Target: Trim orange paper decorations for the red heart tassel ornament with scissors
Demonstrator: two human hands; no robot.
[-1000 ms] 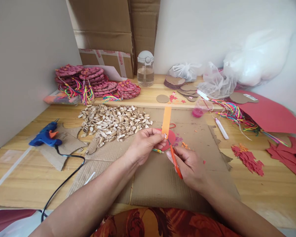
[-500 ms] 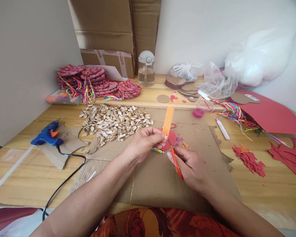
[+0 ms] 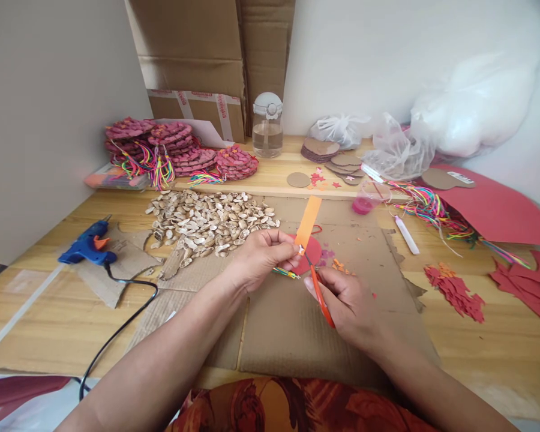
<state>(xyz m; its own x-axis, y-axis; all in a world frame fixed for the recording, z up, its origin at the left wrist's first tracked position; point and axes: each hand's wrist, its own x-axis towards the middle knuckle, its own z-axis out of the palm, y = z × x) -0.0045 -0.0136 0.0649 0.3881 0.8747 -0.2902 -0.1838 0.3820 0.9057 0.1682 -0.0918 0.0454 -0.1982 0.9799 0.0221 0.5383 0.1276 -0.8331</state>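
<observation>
My left hand [image 3: 270,257] pinches the lower end of an orange paper strip [image 3: 309,219], which points up and away from me. A small pale piece shows at the fingertips, too tiny to name. In my right hand [image 3: 345,300] are red-handled scissors [image 3: 321,299], their blades at the strip's lower end beside my left fingertips. Beneath the strip lies a red disc [image 3: 314,251] on the cardboard sheet [image 3: 292,330], partly hidden by my left hand. A multicoloured cord [image 3: 286,273] pokes out under that hand. Small purple and orange scraps [image 3: 337,264] lie right of the disc.
Peanut shells [image 3: 211,225] are heaped left of my hands. A blue glue gun [image 3: 87,245] with a black cord lies farther left. Tasselled pink discs [image 3: 191,157], a water bottle [image 3: 267,129] and a pink-filled cup [image 3: 363,204] stand behind. Red scraps [image 3: 454,294] lie on the right.
The orange strip has tilted a little to the right at its top. My left hand has shifted slightly; the scissors stay near the strip's lower end.
</observation>
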